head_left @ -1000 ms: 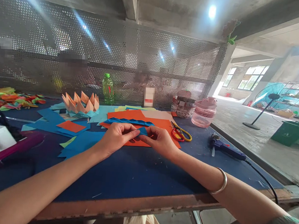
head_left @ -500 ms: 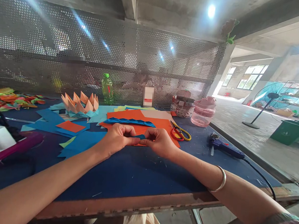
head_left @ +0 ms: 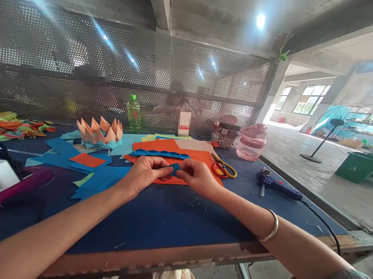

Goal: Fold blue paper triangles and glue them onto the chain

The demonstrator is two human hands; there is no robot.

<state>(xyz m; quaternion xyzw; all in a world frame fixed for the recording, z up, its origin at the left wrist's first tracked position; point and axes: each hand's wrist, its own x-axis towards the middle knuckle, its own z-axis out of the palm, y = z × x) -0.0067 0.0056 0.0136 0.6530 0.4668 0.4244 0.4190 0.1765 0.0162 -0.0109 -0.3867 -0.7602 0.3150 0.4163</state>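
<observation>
A small piece of blue paper (head_left: 175,168) is pinched between my left hand (head_left: 147,173) and my right hand (head_left: 198,177), thumbs on its near side. Both hands are closed on it, over the near part of the orange paper sheets (head_left: 157,146). Just beyond them a row of folded blue paper pieces (head_left: 160,154) lies across the orange. To the right of my right hand rest scissors (head_left: 222,167) with red and yellow handles. Loose blue paper sheets (head_left: 101,181) spread to the left of my left hand.
A ring of folded peach paper points (head_left: 101,131) stands at the left, a green bottle (head_left: 133,114) behind it. A patterned round basket (head_left: 226,135) and pink jar (head_left: 252,142) stand back right. A glue gun (head_left: 279,186) with its cord lies near the right edge.
The small blue paper has turned up and shows more of its face between my fingers. My hands stay close together at nearly the same spot.
</observation>
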